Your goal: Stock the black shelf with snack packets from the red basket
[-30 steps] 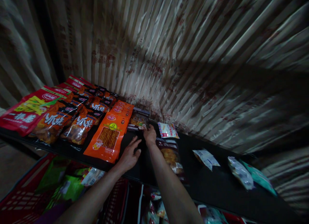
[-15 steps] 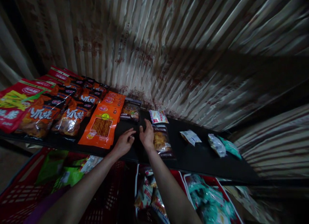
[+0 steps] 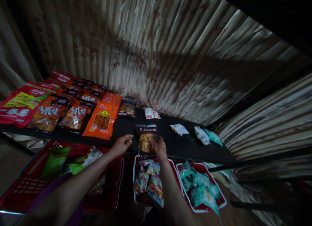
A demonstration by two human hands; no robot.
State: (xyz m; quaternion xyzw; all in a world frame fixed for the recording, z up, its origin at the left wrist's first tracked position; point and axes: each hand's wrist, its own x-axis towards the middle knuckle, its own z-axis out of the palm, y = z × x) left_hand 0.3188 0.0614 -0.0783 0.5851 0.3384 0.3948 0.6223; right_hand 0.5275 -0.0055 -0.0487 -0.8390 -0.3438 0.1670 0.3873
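Note:
My right hand (image 3: 159, 147) grips the lower edge of a dark snack packet (image 3: 145, 139) with yellow-orange contents, at the front edge of the black shelf (image 3: 185, 144). My left hand (image 3: 120, 144) rests at the shelf's front edge just left of it, fingers loosely curled, holding nothing. An orange packet stack (image 3: 102, 119) lies to the left of both hands. A small dark packet (image 3: 126, 108) and a small white-and-red packet (image 3: 151, 113) lie at the back by the curtain.
Red and orange snack bags (image 3: 46, 102) fill the shelf's left end. Small white and teal packets (image 3: 202, 135) lie to the right. Below stand a red basket (image 3: 29, 180) with green bags and two red trays of packets (image 3: 151, 183) (image 3: 202, 190). A striped curtain (image 3: 170, 57) hangs behind.
My right hand has drawn the dark snack packet towards the shelf's front edge and now holds its lower end. My left hand pulled back to the front edge. The view moved back and down.

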